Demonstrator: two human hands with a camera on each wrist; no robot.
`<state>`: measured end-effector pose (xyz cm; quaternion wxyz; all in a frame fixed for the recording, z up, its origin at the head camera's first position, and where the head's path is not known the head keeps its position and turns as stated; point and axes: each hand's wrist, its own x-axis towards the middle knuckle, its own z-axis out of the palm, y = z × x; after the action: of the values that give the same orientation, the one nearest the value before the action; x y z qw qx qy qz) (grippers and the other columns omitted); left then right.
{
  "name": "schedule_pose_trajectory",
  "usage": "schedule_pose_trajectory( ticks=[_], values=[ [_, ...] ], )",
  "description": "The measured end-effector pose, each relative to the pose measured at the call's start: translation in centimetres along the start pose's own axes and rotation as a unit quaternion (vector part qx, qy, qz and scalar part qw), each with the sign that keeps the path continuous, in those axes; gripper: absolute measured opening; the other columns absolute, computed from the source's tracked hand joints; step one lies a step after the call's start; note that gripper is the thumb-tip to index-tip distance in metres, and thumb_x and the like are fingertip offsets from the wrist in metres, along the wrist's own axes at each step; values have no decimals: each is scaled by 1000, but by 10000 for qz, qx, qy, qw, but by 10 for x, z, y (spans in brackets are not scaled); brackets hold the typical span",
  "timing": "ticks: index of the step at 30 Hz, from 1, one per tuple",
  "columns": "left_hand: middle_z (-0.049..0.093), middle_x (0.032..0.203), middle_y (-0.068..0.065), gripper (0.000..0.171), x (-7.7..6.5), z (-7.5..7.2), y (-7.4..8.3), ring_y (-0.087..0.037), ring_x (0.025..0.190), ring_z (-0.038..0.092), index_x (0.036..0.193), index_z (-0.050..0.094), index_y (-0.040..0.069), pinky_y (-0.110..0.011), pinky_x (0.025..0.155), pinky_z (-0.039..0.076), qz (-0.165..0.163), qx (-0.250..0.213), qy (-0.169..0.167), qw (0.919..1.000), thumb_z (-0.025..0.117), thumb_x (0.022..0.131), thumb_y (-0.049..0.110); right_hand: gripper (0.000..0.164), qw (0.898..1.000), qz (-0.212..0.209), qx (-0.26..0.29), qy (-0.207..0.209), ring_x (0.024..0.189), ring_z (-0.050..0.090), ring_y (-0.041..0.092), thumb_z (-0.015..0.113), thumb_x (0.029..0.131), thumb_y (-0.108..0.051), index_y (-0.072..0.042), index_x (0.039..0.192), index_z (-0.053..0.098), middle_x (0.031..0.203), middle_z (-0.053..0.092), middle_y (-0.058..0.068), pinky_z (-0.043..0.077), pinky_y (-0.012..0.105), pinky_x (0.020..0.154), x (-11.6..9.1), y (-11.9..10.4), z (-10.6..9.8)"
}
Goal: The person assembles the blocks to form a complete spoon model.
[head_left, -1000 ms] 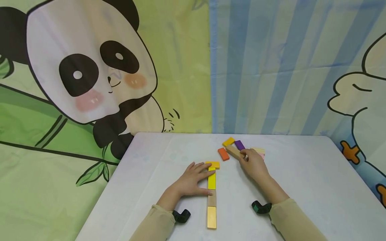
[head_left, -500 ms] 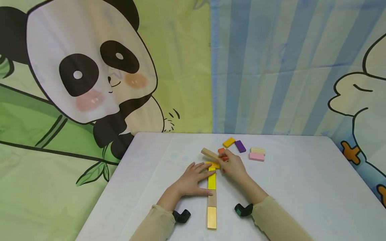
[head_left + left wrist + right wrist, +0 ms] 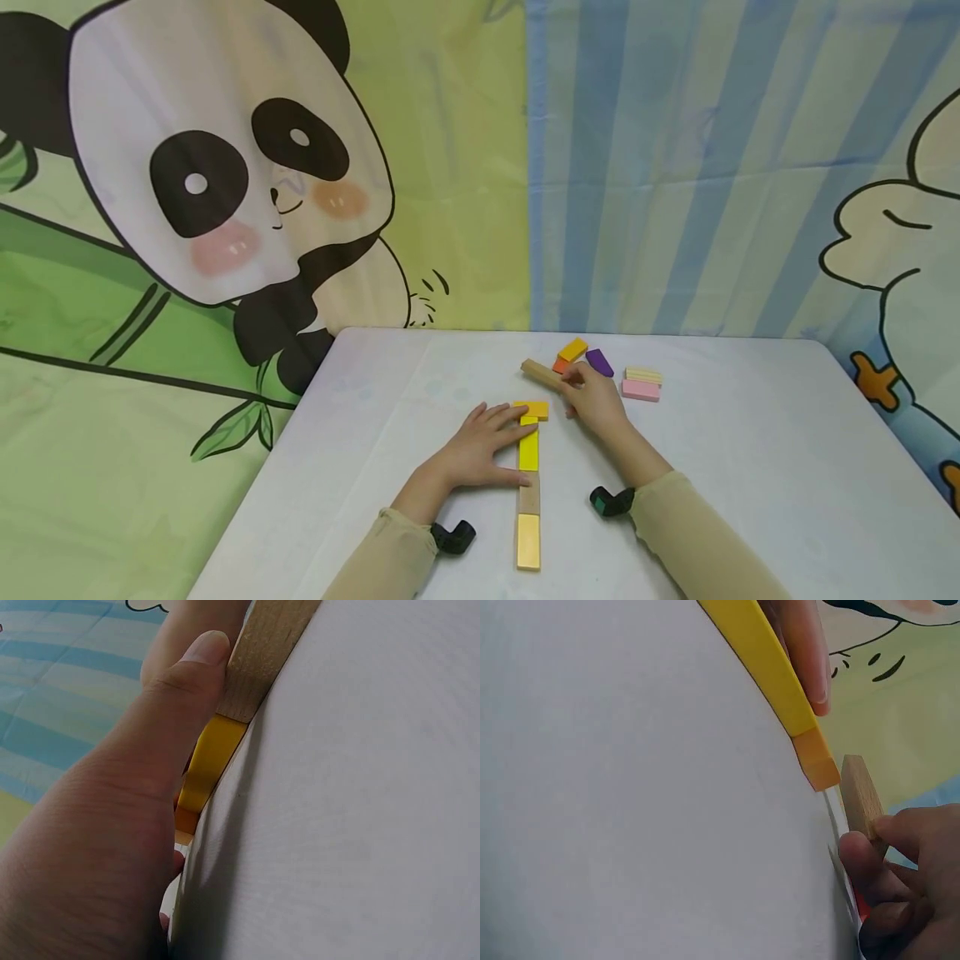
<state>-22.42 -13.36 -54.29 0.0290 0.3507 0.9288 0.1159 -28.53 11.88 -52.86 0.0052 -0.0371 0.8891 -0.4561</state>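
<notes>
My left hand (image 3: 480, 448) lies with fingers spread over a row of flat blocks, thumb and fingertips touching them. From front to back the row holds a pale gold block (image 3: 528, 542), a light wooden block (image 3: 529, 497), a yellow block (image 3: 528, 454) and an amber block (image 3: 536, 410) set crosswise. Beyond the row's far end, my right hand (image 3: 600, 404) pinches a longer plain wooden block (image 3: 861, 793) between thumb and fingers. In the right wrist view this block is tilted and looks raised off the table.
Behind the right hand are another amber block (image 3: 573, 349), a partly hidden red-orange block (image 3: 560, 365) and a purple block (image 3: 599, 362). To their right are a pink block (image 3: 641, 390) and pale yellow pieces (image 3: 642, 375). A printed cloth backdrop (image 3: 457, 167) rises behind the white table (image 3: 750, 467).
My right hand has carried the wooden block left from the loose blocks, then slightly back and right. The red-orange block now sits against the rear amber one. My left hand stays put.
</notes>
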Motion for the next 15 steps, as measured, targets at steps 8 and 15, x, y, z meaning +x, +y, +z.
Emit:
schedule_pose_trajectory(
  ticks=[8, 15],
  values=[
    [18, 165, 13, 89, 1, 0, 0, -22, 153, 18, 153, 30, 43, -58, 124, 8, 54, -44, -2, 10000, 42, 77, 89, 20, 9925, -823, -897, -125, 66, 53, 16, 68, 94, -32, -22, 110, 65, 82, 66, -1, 45, 28, 61, -3, 5, -1],
    [17, 165, 12, 89, 1, 3, -2, -22, 153, 17, 153, 28, 45, -58, 124, 8, 35, -13, 0, 10000, 40, 76, 90, 23, 9875, -934, -1190, -441, 65, 49, 16, 68, 93, -38, -26, 112, 64, 79, 62, -3, 41, 28, 58, -6, 4, 1]
  ],
)
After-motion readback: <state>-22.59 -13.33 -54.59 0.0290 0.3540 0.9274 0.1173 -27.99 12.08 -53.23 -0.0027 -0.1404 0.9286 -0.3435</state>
